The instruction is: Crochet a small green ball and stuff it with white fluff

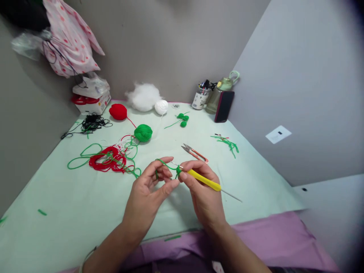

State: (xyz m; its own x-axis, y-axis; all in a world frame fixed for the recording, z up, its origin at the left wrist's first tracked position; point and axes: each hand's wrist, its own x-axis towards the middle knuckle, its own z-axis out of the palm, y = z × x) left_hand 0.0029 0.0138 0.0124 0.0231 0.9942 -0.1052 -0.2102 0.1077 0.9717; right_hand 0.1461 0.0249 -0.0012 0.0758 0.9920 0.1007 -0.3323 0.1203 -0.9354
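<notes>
My right hand [206, 191] grips a crochet hook [206, 180] with a yellow handle and thin metal ends; one end points left toward my other hand. A small piece of green crochet work [178, 171] sits at the hook's tip, against my right fingertips. Green yarn runs from it over the raised index finger of my left hand [149, 189] and round its lower fingers. The left thumb reaches close to the small piece; whether it touches is unclear. Just beyond the hands lie orange-handled thread snips [196, 153].
Tangled red, green and white yarn [108, 159] lies left, with a green ball [143, 133], red ball [118, 112] and white ball [161, 107] behind. White stuffing [144, 96], small green pieces [183, 119], a phone [224, 107], a bottle [213, 100] and green scraps [227, 143] also stand or lie about.
</notes>
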